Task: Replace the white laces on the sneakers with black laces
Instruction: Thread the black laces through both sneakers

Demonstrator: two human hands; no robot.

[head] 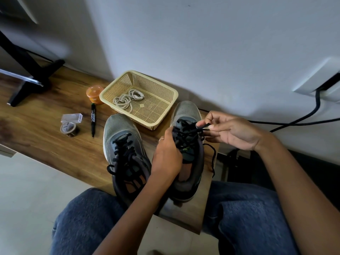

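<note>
Right hand (237, 132) pinches limp black lace (203, 126) by its stiff tip; left hand (168, 155) grips right sneaker (189, 144) beside basket (165, 92).

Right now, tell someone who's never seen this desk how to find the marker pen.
Start at the beige mesh basket near the wall on the wooden table. Just left of its near corner, below the small orange jar, lies the black marker pen, pointing toward you. It is the only long, thin stick there; the tape roll further left is round.
</note>
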